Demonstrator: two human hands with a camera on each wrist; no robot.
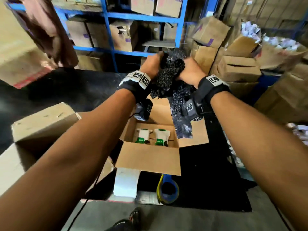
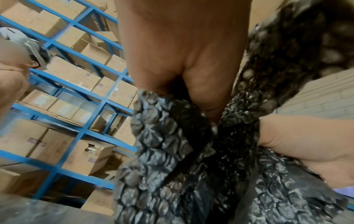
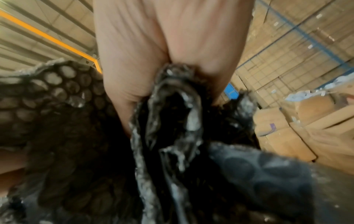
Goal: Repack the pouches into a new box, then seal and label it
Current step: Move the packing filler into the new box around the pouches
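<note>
Both hands hold a crumpled sheet of black bubble wrap [image 1: 171, 75] up above an open cardboard box [image 1: 148, 157]. My left hand [image 1: 154, 64] grips its upper left part, my right hand [image 1: 190, 72] grips its right side. A tail of the wrap hangs down over the box's far right flap. Two white-and-green pouches [image 1: 152, 136] stand side by side in the box. In the left wrist view the bubble wrap [image 2: 164, 151] bunches under my left hand [image 2: 191, 68]. In the right wrist view my right hand [image 3: 162, 53] clenches the bubble wrap [image 3: 172, 128].
A white label roll [image 1: 126, 182] and a blue tape dispenser [image 1: 167, 189] lie near the box's front. A closed carton [image 1: 40, 125] stands at left. Blue shelving [image 1: 116, 15] with cartons rises behind; torn boxes [image 1: 238, 67] pile at right. My sandalled foot [image 1: 133, 217] is below.
</note>
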